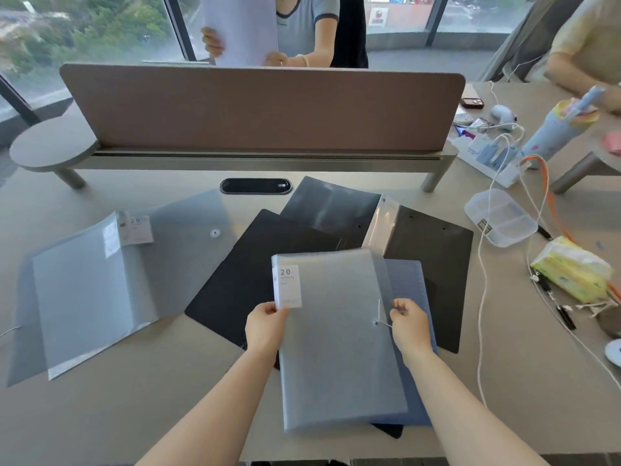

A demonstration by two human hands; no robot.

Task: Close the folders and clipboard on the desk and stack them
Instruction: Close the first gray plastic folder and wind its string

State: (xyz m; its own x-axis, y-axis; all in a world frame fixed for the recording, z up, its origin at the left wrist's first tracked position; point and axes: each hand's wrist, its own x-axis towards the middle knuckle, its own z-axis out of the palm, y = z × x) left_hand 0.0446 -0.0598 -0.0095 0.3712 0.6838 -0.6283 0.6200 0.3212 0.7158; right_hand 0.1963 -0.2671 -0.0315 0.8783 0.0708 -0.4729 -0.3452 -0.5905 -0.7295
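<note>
A closed translucent grey folder (339,338) with a "20" label lies in front of me on a blue folder (411,287). My left hand (267,322) grips its left edge beside the label. My right hand (408,322) pinches the elastic cord (383,319) at the folder's button on the right edge. A second grey folder (100,287) lies open at the left. An open black folder (245,274) lies in the middle. A black clipboard folder (433,264) lies open behind, with a dark flap (331,205).
A brown divider screen (262,105) stands across the desk's far side, with a person holding paper behind it. At the right lie a plastic box (500,216), a tissue pack (571,269), white cables, a power strip (487,156) and pens. Another person's arm is at far right.
</note>
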